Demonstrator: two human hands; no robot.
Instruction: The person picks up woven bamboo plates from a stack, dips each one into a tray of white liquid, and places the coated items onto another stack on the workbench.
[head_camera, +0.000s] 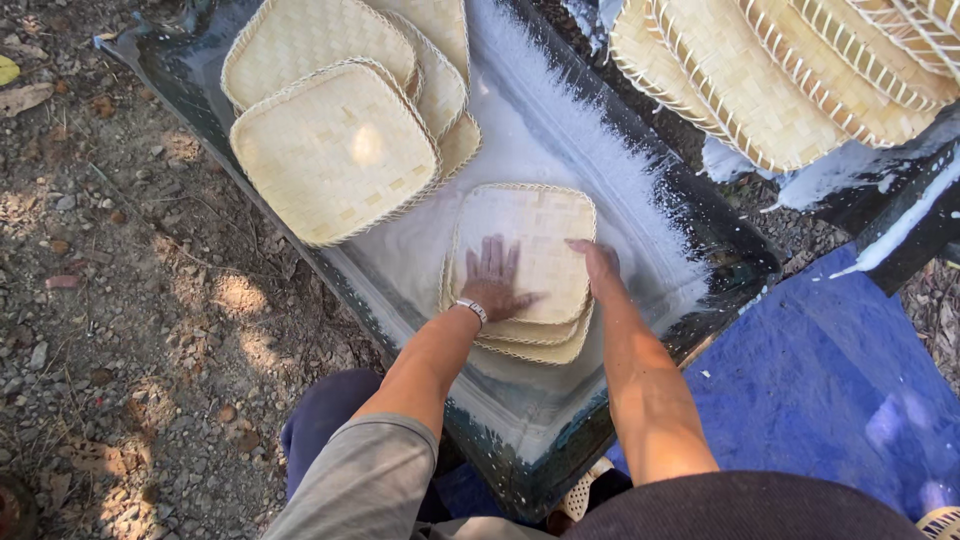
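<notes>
My left hand (492, 280) lies flat on the top woven tray (525, 245), fingers spread wide and pressing down, gripping nothing. A pale band sits on that wrist. My right hand (600, 268) is at the tray's right edge; its fingers curl over the rim, though I cannot tell how firmly they close, since milky liquid blurs them. The tray is square with rounded corners, pale straw in colour, and sits on at least two more like it, the small pile (530, 345) half sunk in the white liquid (520, 150).

The liquid fills a long dark trough (740, 262) lined with black sheeting, which runs from my knees to the far left. White splashes streak its right wall. At the far end, a second pile of trays (335, 150) of the same square shape rests tilted, mostly above the liquid, well apart from my hands.

To the upper right, a row of more trays (790, 75) leans overlapping, with white drips on the dark surface below them. A blue sheet (830, 380) covers the ground on my right. On the left is bare ground (120, 300), gravelly and dotted with dry leaves and patches of sunlight. I see no labels or signs.
</notes>
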